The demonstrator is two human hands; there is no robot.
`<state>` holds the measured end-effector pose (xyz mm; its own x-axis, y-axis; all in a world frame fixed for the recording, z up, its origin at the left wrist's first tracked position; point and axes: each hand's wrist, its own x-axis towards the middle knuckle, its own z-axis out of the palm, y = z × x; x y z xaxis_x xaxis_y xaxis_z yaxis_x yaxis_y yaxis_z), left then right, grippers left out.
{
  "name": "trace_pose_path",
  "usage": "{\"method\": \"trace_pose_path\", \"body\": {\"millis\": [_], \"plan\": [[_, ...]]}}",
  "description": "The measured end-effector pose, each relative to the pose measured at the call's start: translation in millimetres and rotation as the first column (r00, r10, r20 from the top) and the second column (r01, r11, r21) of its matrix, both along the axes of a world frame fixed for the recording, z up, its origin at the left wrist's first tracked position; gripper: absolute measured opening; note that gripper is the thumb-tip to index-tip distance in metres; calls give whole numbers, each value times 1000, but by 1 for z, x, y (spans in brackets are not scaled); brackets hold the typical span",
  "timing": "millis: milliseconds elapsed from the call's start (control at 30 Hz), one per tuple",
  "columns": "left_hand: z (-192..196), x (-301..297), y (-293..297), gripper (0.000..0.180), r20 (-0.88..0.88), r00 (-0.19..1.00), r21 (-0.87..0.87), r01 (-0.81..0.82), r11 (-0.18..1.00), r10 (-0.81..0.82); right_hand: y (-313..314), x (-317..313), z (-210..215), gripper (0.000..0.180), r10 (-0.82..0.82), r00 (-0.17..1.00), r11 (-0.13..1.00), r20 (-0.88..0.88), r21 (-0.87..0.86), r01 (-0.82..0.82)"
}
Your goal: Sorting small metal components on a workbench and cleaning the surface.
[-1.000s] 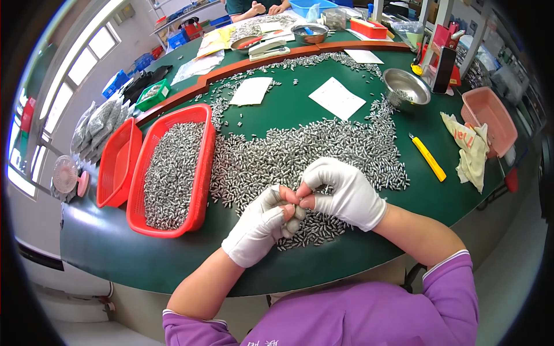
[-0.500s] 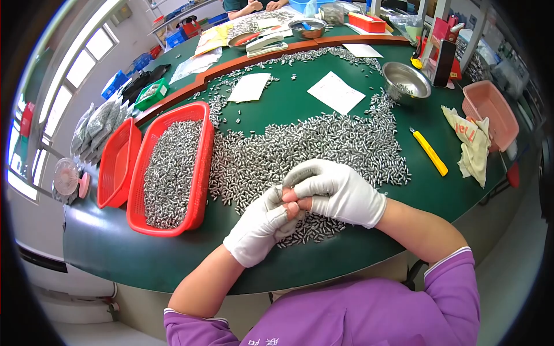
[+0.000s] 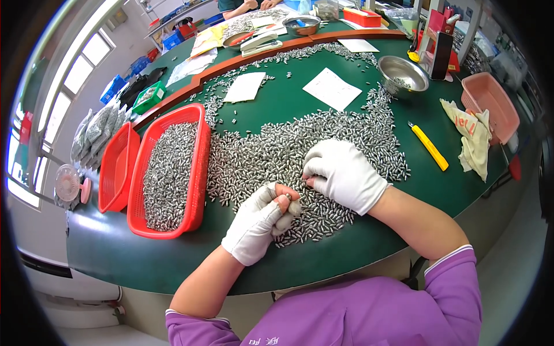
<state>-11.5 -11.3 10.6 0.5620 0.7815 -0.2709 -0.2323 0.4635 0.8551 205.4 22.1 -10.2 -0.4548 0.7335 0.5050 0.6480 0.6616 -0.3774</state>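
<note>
A wide spread of small silvery metal pieces (image 3: pixel 259 151), short and rounded, covers the middle of the green table. My left hand (image 3: pixel 259 216), in a white glove with bare fingertips, pinches one such metal piece (image 3: pixel 288 197) between thumb and forefinger, just above the near part of the pile. To its right, my right hand (image 3: pixel 345 176), gloved the same way, has its fingers bent down at the pile. Its fingertips are mostly hidden by the glove, so anything in them cannot be seen.
Left of the pile stands a red basket (image 3: pixel 202 155) full of metal pieces, beside another red basket (image 3: pixel 104 193). A yellow cutter (image 3: pixel 430 147), cloth (image 3: pixel 470 135), pink basket (image 3: pixel 508 121) and steel bowl (image 3: pixel 424 85) lie to the right. White papers (image 3: pixel 332 89) lie beyond; a person sits opposite.
My hands were together at the fingertips and are now apart. The right hand has moved up and right onto the pile; the left stays near its place, pinching a metal piece.
</note>
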Motion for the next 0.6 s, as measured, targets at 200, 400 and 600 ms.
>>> {"method": "trace_pose_path", "body": {"millis": [200,400,600], "plan": [[-4,-4,2,24,30,999,35,20,999,-21,-3,-5,6,9,-25,997,999,-79,34,28],[-6,-5,4,22,50,998,28,24,999,-25,-8,-8,19,10,34,985,997,-168,76,-21],[-5,-4,4,21,92,996,23,13,1000,-15,-13,-11,32,20,177,976,974,-125,161,-156]]}}
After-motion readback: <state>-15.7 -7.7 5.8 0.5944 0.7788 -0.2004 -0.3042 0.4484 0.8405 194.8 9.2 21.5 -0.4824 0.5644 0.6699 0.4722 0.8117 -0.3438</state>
